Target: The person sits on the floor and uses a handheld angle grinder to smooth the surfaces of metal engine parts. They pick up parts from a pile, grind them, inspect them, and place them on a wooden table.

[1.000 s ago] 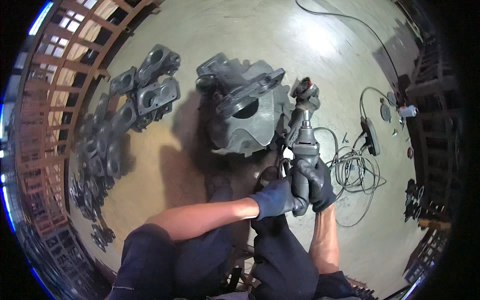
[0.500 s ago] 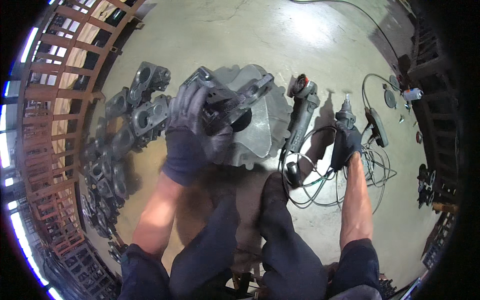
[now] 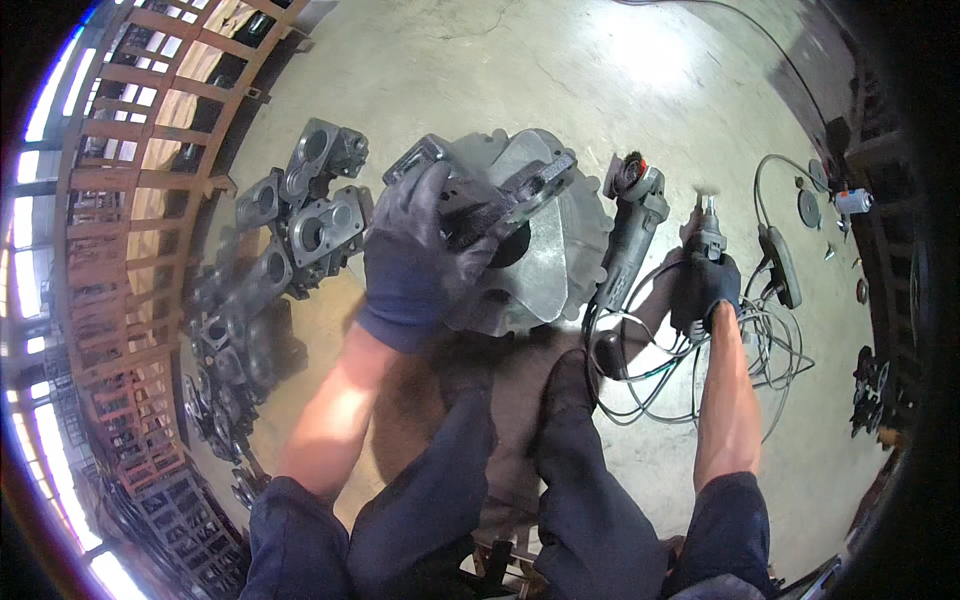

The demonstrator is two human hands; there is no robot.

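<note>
Racks (image 3: pixel 110 200): brown frames curving along the far left edge.
Castings (image 3: pixel 300 215): grey metal housings, piled on the floor beside the racks, left of the housing.
Left hand (image 3: pixel 415 250): dark glove, fingers closed over the upper left of the housing.
Housing (image 3: pixel 540 250): large grey round cast part, on the floor before the person's knees, tilted under the left hand.
Grinder (image 3: pixel 632 225): grey, lying on the floor just right of the housing, not held.
Cables (image 3: pixel 660 370): loose loops on the floor between grinder and right hand.
Right hand (image 3: pixel 705 285): dark glove, clamped round the tool.
Tool (image 3: pixel 708 225): slim die grinder, tip pointing away from the person.
</note>
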